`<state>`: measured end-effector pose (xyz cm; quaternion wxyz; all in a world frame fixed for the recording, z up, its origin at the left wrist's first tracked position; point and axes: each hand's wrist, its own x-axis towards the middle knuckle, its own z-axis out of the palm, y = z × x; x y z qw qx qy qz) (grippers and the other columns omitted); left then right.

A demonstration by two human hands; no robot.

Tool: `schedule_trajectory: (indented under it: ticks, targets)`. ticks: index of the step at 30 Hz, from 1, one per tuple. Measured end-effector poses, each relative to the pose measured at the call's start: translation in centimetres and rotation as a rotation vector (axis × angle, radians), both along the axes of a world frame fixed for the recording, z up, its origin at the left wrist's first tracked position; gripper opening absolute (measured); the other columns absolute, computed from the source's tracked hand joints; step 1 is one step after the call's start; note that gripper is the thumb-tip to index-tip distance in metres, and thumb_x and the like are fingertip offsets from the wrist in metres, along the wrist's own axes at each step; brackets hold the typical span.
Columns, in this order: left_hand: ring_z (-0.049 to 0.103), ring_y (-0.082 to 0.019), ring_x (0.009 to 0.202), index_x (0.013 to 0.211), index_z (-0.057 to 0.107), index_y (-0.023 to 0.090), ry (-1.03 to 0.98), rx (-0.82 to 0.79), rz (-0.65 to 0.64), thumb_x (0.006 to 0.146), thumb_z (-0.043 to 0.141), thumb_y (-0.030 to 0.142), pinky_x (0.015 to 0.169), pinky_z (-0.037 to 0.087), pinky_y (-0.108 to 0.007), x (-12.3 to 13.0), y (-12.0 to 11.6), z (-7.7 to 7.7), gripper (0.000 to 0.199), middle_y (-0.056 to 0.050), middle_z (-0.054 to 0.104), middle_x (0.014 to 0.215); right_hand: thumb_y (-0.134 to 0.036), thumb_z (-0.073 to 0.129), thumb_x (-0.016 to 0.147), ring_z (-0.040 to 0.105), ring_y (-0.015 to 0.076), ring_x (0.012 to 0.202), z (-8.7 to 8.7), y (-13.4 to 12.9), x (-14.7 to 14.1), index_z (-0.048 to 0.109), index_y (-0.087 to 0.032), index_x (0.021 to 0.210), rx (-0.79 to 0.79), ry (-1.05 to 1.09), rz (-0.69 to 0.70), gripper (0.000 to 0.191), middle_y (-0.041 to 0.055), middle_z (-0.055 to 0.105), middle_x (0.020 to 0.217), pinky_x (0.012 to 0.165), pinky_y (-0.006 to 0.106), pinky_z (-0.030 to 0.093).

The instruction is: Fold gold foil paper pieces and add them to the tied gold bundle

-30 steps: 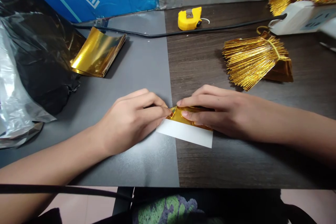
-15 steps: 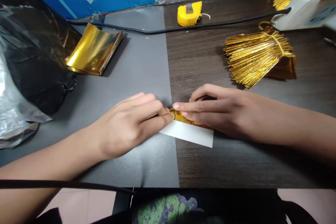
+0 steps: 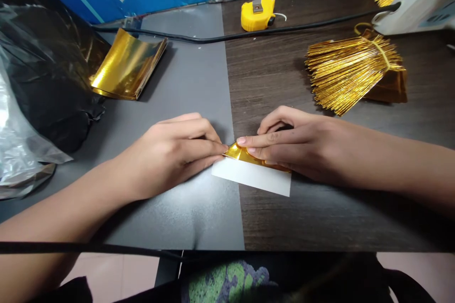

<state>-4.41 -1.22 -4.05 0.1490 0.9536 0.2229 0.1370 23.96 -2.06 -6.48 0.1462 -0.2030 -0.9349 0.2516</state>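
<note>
A sheet of gold foil paper [image 3: 233,151] lies partly folded over at the front of the table, with a white strip [image 3: 252,177] of its back side facing up. My left hand [image 3: 170,151] pinches the left end of the gold fold between thumb and fingers. On the fold's middle and right part, my right hand [image 3: 302,144] presses with its straight leading fingers, the others curled behind. Its palm and fingers cover much of the gold edge.
Stacked gold foil sheets [image 3: 124,66] lie back left beside a black plastic bag [image 3: 46,66]. Behind run a black cable [image 3: 199,39] and a yellow tape measure [image 3: 258,14]. A banded gold foil bundle [image 3: 348,73] sits at right, near a white power strip [image 3: 408,9].
My left hand has shifted slightly left to the paper's corner, uncovering more gold fold and white strip. My right hand keeps its place on the fold. The view has tilted a little.
</note>
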Motion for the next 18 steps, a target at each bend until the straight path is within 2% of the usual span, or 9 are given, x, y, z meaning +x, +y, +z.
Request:
schedule_trajectory:
  ticks: [4,9,14,18]
  targets:
    - [0.065,-0.013,0.085,0.099,0.075,0.017,0.0,0.048,-0.028,0.098,0.064,0.018,0.079,0.05,-0.025,-0.2,-0.3,-0.1,0.011,-0.004,0.074,0.097,-0.032,0.038,0.11,0.059,0.0213,0.116,-0.1,0.1,0.1,0.072,-0.019,0.124,0.019,-0.01,0.011,0.039,0.0073,0.068,0.133,0.094,0.035,0.057]
    - [0.063,-0.014,0.086,0.1,0.074,0.019,0.06,0.057,-0.029,0.104,0.052,0.016,0.078,0.047,-0.026,-0.3,-0.6,0.3,0.023,-0.004,0.073,0.098,-0.035,0.034,0.111,0.06,0.0218,0.116,0.1,0.0,0.0,0.071,-0.021,0.128,0.023,-0.023,0.019,0.044,0.0076,0.067,0.132,0.095,0.036,0.057]
    - [0.059,-0.014,0.078,0.1,0.073,0.016,0.116,0.011,0.056,0.108,0.042,0.021,0.073,0.044,-0.028,0.1,-1.2,0.5,0.032,-0.003,0.071,0.091,-0.034,0.029,0.112,0.059,0.0217,0.122,0.6,-0.2,-0.1,0.064,-0.027,0.14,-0.062,-0.049,-0.019,0.046,0.0063,0.065,0.138,0.099,0.037,0.054]
    - [0.056,-0.014,0.073,0.097,0.072,0.017,0.092,0.011,0.119,0.11,0.038,0.026,0.071,0.042,-0.029,0.4,-1.5,0.2,0.038,-0.002,0.068,0.084,-0.035,0.03,0.111,0.057,0.0218,0.126,0.6,-0.2,-0.1,0.063,-0.03,0.142,-0.089,-0.069,-0.027,0.045,0.0037,0.062,0.146,0.101,0.038,0.053]
